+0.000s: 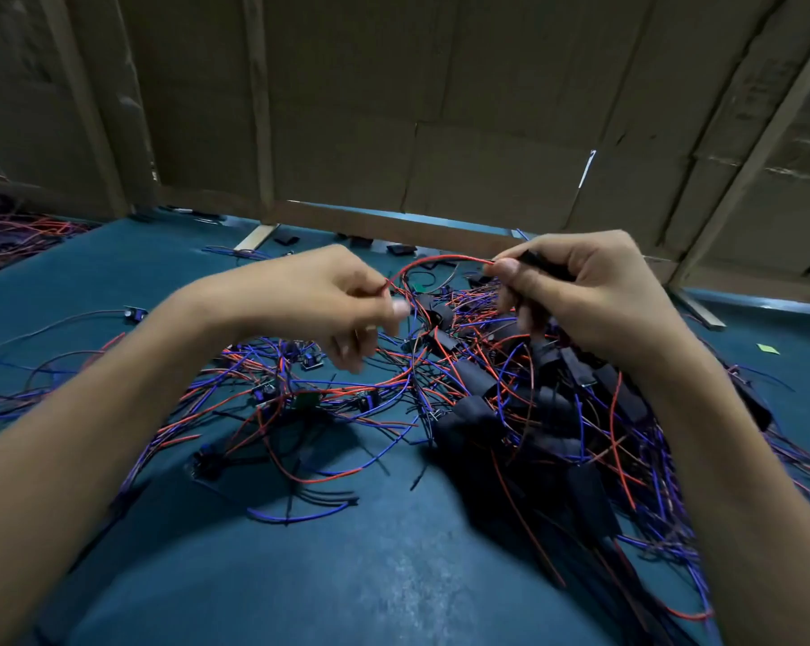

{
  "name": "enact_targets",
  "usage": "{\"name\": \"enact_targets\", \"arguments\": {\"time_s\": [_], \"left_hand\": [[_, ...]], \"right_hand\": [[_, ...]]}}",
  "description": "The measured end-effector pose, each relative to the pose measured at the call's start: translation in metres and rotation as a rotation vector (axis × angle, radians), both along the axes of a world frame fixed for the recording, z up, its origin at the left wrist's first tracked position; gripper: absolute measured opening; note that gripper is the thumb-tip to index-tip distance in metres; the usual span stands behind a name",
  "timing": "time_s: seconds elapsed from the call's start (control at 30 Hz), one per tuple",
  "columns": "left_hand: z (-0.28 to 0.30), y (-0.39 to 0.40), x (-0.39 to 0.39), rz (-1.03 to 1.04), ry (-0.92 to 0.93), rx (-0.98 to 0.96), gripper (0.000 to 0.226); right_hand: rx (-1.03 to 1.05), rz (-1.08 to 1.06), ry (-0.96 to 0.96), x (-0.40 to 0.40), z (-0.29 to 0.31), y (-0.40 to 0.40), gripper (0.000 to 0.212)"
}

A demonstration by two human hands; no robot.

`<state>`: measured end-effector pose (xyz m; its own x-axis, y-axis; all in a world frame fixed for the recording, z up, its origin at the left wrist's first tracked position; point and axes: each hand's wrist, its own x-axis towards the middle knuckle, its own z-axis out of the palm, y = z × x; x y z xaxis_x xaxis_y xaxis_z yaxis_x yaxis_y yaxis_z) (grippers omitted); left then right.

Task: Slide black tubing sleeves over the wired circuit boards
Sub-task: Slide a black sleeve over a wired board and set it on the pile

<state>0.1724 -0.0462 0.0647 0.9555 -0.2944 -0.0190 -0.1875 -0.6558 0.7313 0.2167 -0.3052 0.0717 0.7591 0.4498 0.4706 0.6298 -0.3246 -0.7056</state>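
Observation:
My left hand (pixel 342 296) pinches one end of a red wire (pixel 445 259) that arcs across to my right hand (pixel 594 291). The right hand grips a black tubing sleeve (pixel 531 259) between thumb and fingers, and the wire runs into it. Both hands hover above a tangle of red and blue wires with small circuit boards (pixel 309 361) on the blue table. Whether a board sits inside the held sleeve is hidden by the fingers.
A heap of black sleeved boards (pixel 557 412) with trailing wires lies under my right arm. Loose black sleeves (pixel 400 249) lie by the cardboard wall (pixel 440 109) at the back. More wires (pixel 16 230) are piled at far left. A bare patch of the blue table (pixel 347 575) lies in front.

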Motion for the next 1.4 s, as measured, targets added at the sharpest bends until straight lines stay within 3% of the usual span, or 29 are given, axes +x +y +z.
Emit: {"name": "enact_targets", "arguments": {"time_s": [0.1,0.2,0.33,0.53,0.7,0.77,0.97,1.07,1.23,1.4], "left_hand": [[0.004,0.001,0.002,0.062,-0.157,-0.131,0.043],[0.010,0.006,0.001,0.013,-0.158,-0.182,0.042],[0.013,0.009,-0.001,-0.003,-0.338,0.048,0.029],[0.017,0.001,-0.007,0.005,-0.336,0.196,0.027],[-0.002,-0.023,0.003,0.129,-0.190,-0.054,0.022],[-0.005,-0.026,0.003,0.097,-0.221,-0.150,0.020],[0.000,-0.021,0.003,0.110,-0.248,-0.553,0.017],[0.002,-0.016,0.001,0.066,-0.160,-0.693,0.031],[0.005,-0.022,-0.003,0.067,-0.327,-0.468,0.026],[0.007,-0.027,-0.008,0.073,-0.523,-0.406,0.018]], "right_hand": [[-0.105,0.062,0.110,0.004,-0.002,-0.003,0.017],[-0.188,0.088,0.121,0.004,-0.003,-0.002,0.032],[-0.353,0.005,-0.036,0.002,-0.004,0.004,0.030],[-0.413,-0.033,-0.110,-0.008,-0.002,0.015,0.033],[-0.392,0.001,-0.203,-0.014,-0.007,0.034,0.050],[-0.368,-0.029,-0.212,-0.012,-0.008,0.034,0.052],[-0.394,-0.075,-0.223,-0.007,-0.006,0.025,0.047],[-0.386,-0.046,-0.264,-0.009,-0.009,0.031,0.042],[-0.359,-0.002,-0.274,-0.012,-0.011,0.034,0.034],[-0.239,0.039,-0.198,-0.013,-0.006,0.030,0.029]]}}
